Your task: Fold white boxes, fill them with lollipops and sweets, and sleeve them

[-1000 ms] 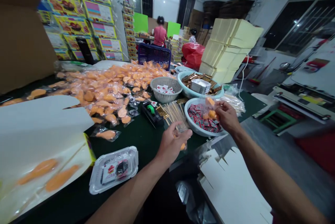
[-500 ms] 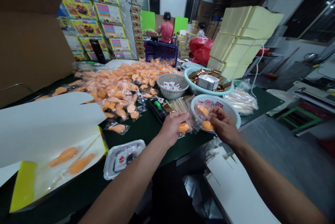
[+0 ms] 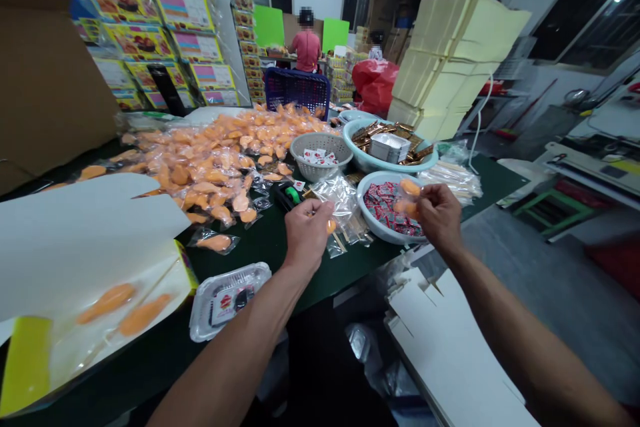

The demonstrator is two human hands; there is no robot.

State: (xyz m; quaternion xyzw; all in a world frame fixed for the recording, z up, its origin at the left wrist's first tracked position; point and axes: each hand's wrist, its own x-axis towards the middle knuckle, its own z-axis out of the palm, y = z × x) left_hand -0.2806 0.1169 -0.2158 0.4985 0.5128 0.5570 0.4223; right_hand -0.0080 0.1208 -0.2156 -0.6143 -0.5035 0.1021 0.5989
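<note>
My left hand [image 3: 306,235] is closed in a pinch above the near table edge. An orange spoon-shaped piece [image 3: 331,226] in clear film shows at its fingertips. My right hand [image 3: 441,219] pinches more orange spoon-shaped pieces [image 3: 410,188] in clear wrap, over the rim of a pale blue bowl [image 3: 367,217] of small red-and-grey packets [image 3: 383,204]. Just beyond my left hand, clear wrappers with wooden sticks [image 3: 345,204] lie in a bundle. To its left is a foil tray [image 3: 197,320] holding a printed packet and a dark item.
Many wrapped orange pieces [image 3: 200,160] are heaped at left, behind an open box [image 3: 55,234]. A grey basket [image 3: 300,164], another blue basin [image 3: 357,154] with brown packets and a tape dispenser [image 3: 281,197] stand ahead. White cardboard [image 3: 450,347] lies low right. A person [image 3: 306,47] sits far back.
My hands have moved apart, the right one rising with its orange pieces, the left one shifting left. More of the packets in the near bowl now show. The view has shifted slightly.
</note>
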